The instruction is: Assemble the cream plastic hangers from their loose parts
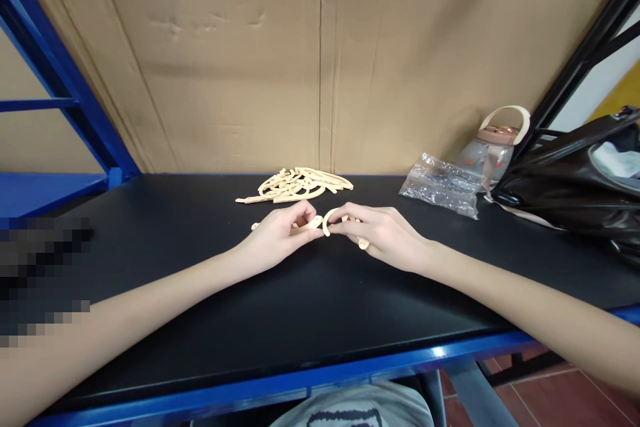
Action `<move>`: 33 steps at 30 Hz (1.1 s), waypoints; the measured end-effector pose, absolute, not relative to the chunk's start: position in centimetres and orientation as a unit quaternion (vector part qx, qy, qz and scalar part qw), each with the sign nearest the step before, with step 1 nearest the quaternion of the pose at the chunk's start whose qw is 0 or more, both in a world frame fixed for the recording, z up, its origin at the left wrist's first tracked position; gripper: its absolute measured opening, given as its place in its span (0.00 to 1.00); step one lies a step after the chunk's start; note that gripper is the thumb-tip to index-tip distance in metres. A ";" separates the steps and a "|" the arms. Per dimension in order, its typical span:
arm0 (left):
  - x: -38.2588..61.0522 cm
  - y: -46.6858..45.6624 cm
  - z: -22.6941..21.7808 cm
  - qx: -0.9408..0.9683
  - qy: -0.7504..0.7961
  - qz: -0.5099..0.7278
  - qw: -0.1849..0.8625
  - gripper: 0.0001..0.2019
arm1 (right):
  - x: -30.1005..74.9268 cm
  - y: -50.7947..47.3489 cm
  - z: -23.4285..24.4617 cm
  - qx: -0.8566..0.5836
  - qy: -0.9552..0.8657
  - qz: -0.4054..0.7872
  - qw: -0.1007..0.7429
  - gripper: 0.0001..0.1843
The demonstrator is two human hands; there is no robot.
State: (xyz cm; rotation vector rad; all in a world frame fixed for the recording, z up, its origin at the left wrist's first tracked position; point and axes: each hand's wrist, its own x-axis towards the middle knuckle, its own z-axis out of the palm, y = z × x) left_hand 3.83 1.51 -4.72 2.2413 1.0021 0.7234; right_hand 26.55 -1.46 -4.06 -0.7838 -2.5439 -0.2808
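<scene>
Pinching a piece [315, 221] and a curved strip [327, 224] respectively, left hand [280, 230] and right hand [385, 230] each have a closed fingertip grip, apparently for fine control.

No readable text, only an illegible dark print [345, 415] on grey cloth [400, 403]

Over my remote feed I have a flat, matte black tabletop [300, 307] with a blue front edge [325, 373]. Toward the back, around the middle, I see a loose pile of cream-coloured strips [305, 187], straight and curved ones lying across each other. Off to my right I make out a crumpled clear plastic bag [435, 187] lying flat, a see-through bottle [503, 157] standing just behind it, and a glossy black bag [560, 177] slumped beside the bottle.
</scene>
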 end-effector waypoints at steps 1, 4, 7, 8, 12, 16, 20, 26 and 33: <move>3.8 1.6 -4.8 0.838 0.377 0.270 0.289 0.12 | 26.5 -1.4 -4.1 -0.285 -0.922 -0.099 0.243 0.24; 3.9 1.5 -4.9 0.835 0.376 0.267 0.299 0.13 | 26.6 -1.1 -4.4 -0.278 -0.910 -0.089 0.294 0.23; 4.0 1.5 -5.0 0.828 0.383 0.273 0.306 0.12 | 26.8 -0.8 -4.8 -0.271 -0.902 -0.093 0.323 0.22; 4.0 1.5 -5.0 0.825 0.386 0.275 0.307 0.12 | 26.8 -0.8 -4.8 -0.275 -0.897 -0.104 0.330 0.21; 4.0 1.4 -5.0 0.814 0.398 0.282 0.316 0.13 | 26.8 -1.0 -4.9 -0.310 -0.860 -0.184 0.361 0.16; 4.1 1.3 -4.8 0.816 0.396 0.271 0.323 0.12 | 26.6 -1.1 -5.0 -0.310 -0.865 -0.172 0.356 0.15; 4.1 1.1 -4.6 0.828 0.390 0.256 0.312 0.11 | 26.1 -1.0 -4.9 -0.367 -0.852 -0.039 0.372 0.11; 4.1 1.1 -4.6 0.840 0.389 0.241 0.291 0.11 | 25.6 -1.2 -4.1 -0.414 -0.806 0.108 0.409 0.09; 3.8 1.2 -4.8 0.869 0.365 0.227 0.244 0.10 | 25.5 -1.5 -4.3 -0.379 -0.813 0.150 0.416 0.11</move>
